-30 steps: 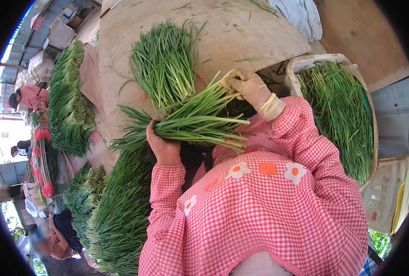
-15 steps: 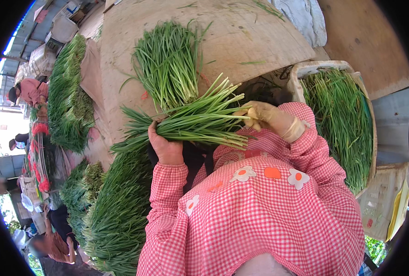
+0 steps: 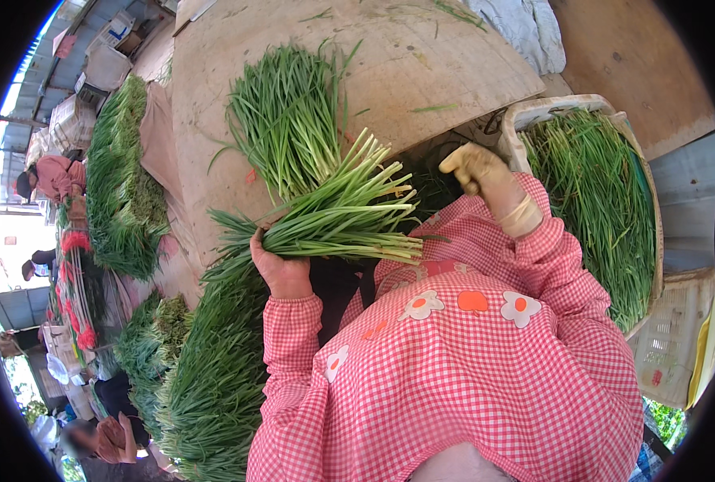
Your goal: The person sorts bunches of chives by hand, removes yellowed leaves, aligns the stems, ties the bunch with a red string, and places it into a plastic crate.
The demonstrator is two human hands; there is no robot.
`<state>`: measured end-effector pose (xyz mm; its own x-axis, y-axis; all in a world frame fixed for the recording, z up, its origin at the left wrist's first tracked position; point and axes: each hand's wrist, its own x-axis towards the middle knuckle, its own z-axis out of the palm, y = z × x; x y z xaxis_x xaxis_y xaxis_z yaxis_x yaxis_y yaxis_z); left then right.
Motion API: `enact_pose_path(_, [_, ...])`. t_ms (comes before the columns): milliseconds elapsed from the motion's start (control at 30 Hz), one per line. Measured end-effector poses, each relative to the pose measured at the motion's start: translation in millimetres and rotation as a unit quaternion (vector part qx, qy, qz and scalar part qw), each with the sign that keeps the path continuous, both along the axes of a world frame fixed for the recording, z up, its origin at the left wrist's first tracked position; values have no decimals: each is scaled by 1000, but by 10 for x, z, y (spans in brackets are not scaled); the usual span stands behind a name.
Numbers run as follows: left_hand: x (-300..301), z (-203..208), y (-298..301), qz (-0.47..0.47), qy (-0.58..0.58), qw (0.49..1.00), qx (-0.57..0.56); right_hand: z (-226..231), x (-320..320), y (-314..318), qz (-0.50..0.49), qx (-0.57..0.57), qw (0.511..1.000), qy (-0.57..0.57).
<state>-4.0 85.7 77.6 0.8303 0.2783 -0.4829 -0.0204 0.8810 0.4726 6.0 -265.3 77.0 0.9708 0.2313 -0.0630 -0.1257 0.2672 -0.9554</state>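
My bare left hand (image 3: 281, 271) is closed around the leafy side of a bunch of garlic chives (image 3: 337, 213), holding it over the table's near edge. The pale stem ends fan out to the right. Up and to the right of those ends, my right hand (image 3: 486, 178) wears a yellowish glove with a band at the wrist. Its fingers are curled, apart from the bunch, and nothing shows in them. Just beyond the held bunch, a larger pile of garlic chives (image 3: 289, 112) lies on the wooden table (image 3: 422, 72), stems toward me.
To my right stands a white foam box (image 3: 526, 112) full of green chives, with a pale plastic crate (image 3: 672, 341) nearer me. Long heaps of chives (image 3: 213, 377) lie at my left. Two people work farther left. A white cloth (image 3: 526, 36) lies at the table's far right.
My right hand has moved away from the stem ends, up and to the right. My left hand still grips the bunch, which has shifted slightly left.
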Motion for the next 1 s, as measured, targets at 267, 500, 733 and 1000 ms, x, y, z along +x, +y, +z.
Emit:
enact_pose_path(267, [-37, 46, -119, -38, -15, 999, 16, 228, -227, 680, 96, 25, 987, 130])
enact_pose_path(500, [-75, -41, -138, -45, -10, 999, -5, -14, -287, 804, -40, -12, 998, -47])
enact_pose_path(733, [-101, 21, -202, -57, 2, 998, -8, -67, -283, 761, 25, 36, 993, -111])
enact_pose_path(1000, [-59, -71, -51, -29, -7, 999, -22, 292, -204, 117, 151, 112, 981, 55])
